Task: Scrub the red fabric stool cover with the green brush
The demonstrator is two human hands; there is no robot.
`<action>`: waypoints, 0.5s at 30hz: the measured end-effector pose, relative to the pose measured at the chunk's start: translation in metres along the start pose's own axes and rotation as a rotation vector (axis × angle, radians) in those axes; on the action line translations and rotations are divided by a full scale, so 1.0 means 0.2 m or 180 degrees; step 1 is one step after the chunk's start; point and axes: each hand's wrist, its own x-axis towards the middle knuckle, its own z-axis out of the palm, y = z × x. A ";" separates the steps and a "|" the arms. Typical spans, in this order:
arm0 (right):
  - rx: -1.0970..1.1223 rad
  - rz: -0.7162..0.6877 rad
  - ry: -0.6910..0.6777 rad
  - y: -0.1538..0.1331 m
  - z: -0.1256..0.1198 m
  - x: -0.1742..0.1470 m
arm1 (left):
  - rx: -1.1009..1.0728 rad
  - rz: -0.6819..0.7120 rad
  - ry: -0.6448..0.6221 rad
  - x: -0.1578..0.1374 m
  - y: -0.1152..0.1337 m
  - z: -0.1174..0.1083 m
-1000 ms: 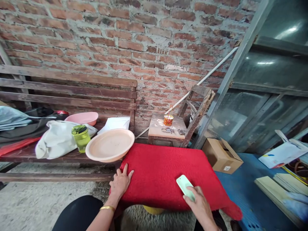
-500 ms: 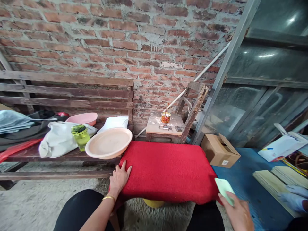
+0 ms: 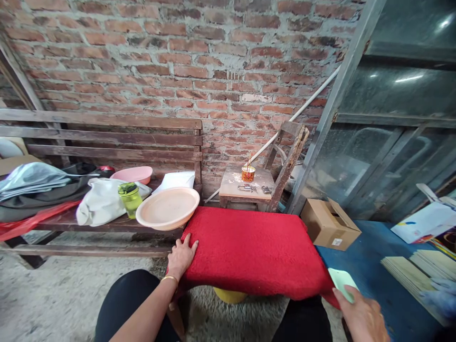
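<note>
A red fuzzy cloth (image 3: pixel 245 251) covers a low table in front of me. My left hand (image 3: pixel 181 256) lies on its left edge with fingers spread, a gold bangle at the wrist. Off the right front corner, my right hand (image 3: pixel 361 308) grips a thin pale green flat piece (image 3: pixel 342 281) with rounded corners, which looks like a plastic scraper. The cloth's corner stretches out to the fingers of this hand; whether they pinch it too, I cannot tell. A shallow cream basin (image 3: pixel 167 209) stands by the cloth's far left corner.
The wooden bench (image 3: pixel 107 251) at left carries a green bottle (image 3: pixel 130 202), a white bag (image 3: pixel 101 202) and a pink basin (image 3: pixel 135 175). Ahead, a chair (image 3: pixel 231 190) holds a red-gold cup (image 3: pixel 248 174) and padlocks. At right are a cardboard box (image 3: pixel 329 225) and another person's blurred gloved hand (image 3: pixel 443 294).
My right hand has shifted right with the pale green piece, and the cloth's right front corner now reaches further out. My left hand stays on the cloth. The whole view has swung slightly left.
</note>
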 end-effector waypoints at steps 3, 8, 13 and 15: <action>0.0073 -0.0177 -0.0113 -0.05 -0.02 -0.03 | -0.0010 -0.0004 0.0009 -0.01 0.01 -0.01; 0.0446 -0.0661 -0.0457 -0.29 0.13 -0.09 | -0.0032 -0.0023 0.0000 -0.01 0.01 -0.02; 0.0341 -0.0587 -0.0551 -0.20 0.13 -0.06 | 0.0005 -0.0020 -0.0051 -0.01 0.01 -0.02; 0.0219 -0.0418 -0.0439 -0.10 0.07 -0.04 | 0.0008 -0.0016 -0.0042 -0.01 0.01 -0.02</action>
